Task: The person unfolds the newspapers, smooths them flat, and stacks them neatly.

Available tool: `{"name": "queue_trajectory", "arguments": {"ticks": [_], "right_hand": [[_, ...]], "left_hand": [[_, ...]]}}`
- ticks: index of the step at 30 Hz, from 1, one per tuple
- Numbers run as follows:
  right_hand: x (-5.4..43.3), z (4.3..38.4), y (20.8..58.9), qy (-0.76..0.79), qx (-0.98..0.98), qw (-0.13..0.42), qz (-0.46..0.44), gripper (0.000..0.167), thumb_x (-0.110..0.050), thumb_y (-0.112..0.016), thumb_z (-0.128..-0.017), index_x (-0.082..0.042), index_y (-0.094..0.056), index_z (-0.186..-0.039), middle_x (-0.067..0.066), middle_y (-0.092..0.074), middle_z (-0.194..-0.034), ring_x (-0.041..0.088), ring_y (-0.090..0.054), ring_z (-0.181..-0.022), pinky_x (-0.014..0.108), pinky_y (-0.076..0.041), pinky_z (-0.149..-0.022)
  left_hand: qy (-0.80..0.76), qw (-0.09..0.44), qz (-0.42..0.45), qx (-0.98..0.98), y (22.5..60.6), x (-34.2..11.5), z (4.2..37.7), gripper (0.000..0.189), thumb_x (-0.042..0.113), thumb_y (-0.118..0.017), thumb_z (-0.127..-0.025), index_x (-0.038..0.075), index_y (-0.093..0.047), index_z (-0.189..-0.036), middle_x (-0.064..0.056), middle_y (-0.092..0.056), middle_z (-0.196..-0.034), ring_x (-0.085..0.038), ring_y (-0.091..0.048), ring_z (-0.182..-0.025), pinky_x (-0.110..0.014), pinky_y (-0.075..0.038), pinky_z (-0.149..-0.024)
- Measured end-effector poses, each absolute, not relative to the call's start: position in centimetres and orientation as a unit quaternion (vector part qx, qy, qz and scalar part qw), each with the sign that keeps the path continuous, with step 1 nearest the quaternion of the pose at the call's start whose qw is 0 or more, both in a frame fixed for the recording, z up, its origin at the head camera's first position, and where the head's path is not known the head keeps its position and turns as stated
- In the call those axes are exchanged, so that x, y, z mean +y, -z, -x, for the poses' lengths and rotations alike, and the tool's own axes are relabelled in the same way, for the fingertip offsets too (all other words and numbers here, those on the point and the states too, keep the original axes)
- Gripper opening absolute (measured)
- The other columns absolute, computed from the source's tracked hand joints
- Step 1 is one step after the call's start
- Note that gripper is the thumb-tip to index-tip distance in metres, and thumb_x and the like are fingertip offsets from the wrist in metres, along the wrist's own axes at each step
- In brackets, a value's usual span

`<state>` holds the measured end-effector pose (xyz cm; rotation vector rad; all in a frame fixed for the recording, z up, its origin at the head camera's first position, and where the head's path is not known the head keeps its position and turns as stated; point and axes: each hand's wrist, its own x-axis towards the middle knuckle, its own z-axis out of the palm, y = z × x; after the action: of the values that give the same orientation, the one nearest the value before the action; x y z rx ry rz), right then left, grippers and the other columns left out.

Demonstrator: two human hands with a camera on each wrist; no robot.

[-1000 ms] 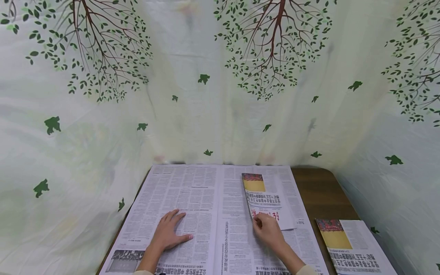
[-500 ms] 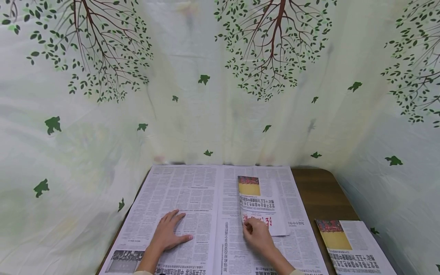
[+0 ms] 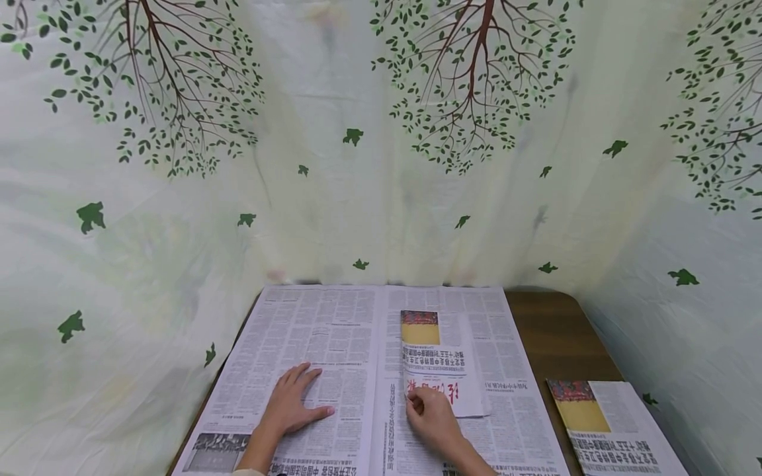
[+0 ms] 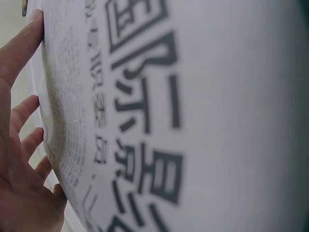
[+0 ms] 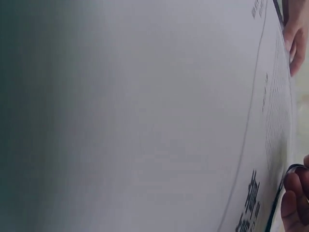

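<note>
Tree-printed cloth (image 3: 411, 198) hangs behind a brown table (image 3: 550, 334).

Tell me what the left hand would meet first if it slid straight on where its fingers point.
Probably the leafy curtain; the spread newspaper ahead of the left hand looks free, though depth is unclear.

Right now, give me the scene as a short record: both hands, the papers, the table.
Left hand: rests spread on the open newspaper
Right hand: pinches the folded newspaper at its left edge
Folded newspaper: on the open newspaper's right half
Second newspaper: on the table, right of the open one
Table: dark brown, mostly under the newspapers
</note>
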<state>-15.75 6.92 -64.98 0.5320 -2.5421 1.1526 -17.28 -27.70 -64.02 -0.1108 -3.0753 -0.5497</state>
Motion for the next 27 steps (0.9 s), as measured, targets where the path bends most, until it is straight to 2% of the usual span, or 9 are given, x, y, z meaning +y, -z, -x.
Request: {"name": "queue_trajectory", "arguments": {"ticks": [8,16,21,27], "right_hand": [[6.2,15.3,65.2,-0.417,-0.884,0.122,-0.176,0.009,-0.001,-0.074,-0.082,-0.007,-0.075,-0.088,-0.007,-0.068,-0.072,-0.006,-0.054,-0.063,0.016,-0.051,-0.058],[6.4,15.0,65.7,-0.433,-0.878,0.101,-0.179,0.01,-0.011,-0.079,-0.085,-0.008,-0.077,-0.095,-0.01,-0.068,-0.077,-0.006,-0.057,-0.068,0.018,-0.053,-0.063],[7.1,15.0,65.4,-0.431,-0.882,0.108,-0.16,0.008,-0.011,-0.077,-0.088,-0.013,-0.077,-0.095,-0.015,-0.066,-0.078,-0.007,-0.055,-0.069,0.018,-0.051,-0.064],[9.1,15.4,64.7,-0.38,-0.909,0.151,-0.083,0.013,-0.008,-0.079,-0.082,-0.015,-0.076,-0.092,-0.014,-0.061,-0.075,-0.002,-0.049,-0.066,0.019,-0.045,-0.061]], "left_hand": [[0.171,-0.009,0.033,-0.985,64.1,-27.8,17.5,0.109,0.086,-0.07,-0.066,0.02,-0.053,-0.15,-0.014,-0.039,-0.162,-0.048,-0.032,-0.15,-0.068,-0.025,-0.119],[0.171,-0.007,0.033,-0.985,64.0,-27.8,17.4,0.109,0.087,-0.07,-0.066,0.02,-0.053,-0.15,-0.014,-0.04,-0.162,-0.047,-0.032,-0.15,-0.068,-0.025,-0.119],[0.171,-0.007,0.037,-0.985,64.1,-27.9,17.5,0.109,0.086,-0.07,-0.066,0.02,-0.053,-0.15,-0.015,-0.04,-0.162,-0.048,-0.032,-0.15,-0.068,-0.025,-0.119],[0.171,-0.002,0.041,-0.984,64.2,-27.9,17.5,0.109,0.086,-0.07,-0.066,0.019,-0.053,-0.15,-0.016,-0.04,-0.162,-0.049,-0.032,-0.149,-0.068,-0.026,-0.119]]}}
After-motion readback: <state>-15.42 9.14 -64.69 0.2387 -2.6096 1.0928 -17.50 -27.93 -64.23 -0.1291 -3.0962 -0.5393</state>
